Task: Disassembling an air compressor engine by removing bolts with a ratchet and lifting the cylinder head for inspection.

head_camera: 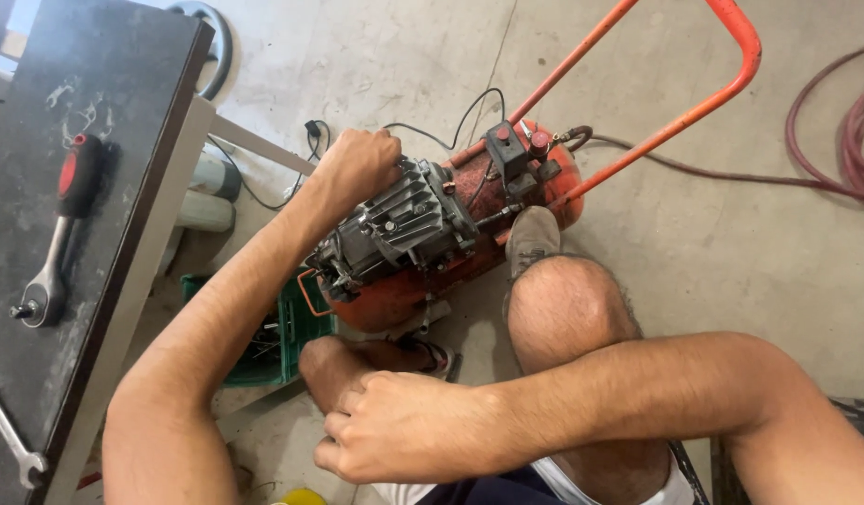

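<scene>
While the left hand, curled shut, presses on the grey motor atop the orange tank on the floor, the right hand rests fisted, empty. The tank could roll and pinch toes.

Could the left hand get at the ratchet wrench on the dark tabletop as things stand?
Probably yes. The left hand rests on the compressor motor, and the ratchet wrench lies uncovered on the tabletop on that side, with nothing between them.

Compressor tank worn orange painted metal; motor head dull ribbed cast metal; ratchet shiny steel, glossy red-black plastic grip; floor rough matt concrete; worktop scuffed dark.
</scene>
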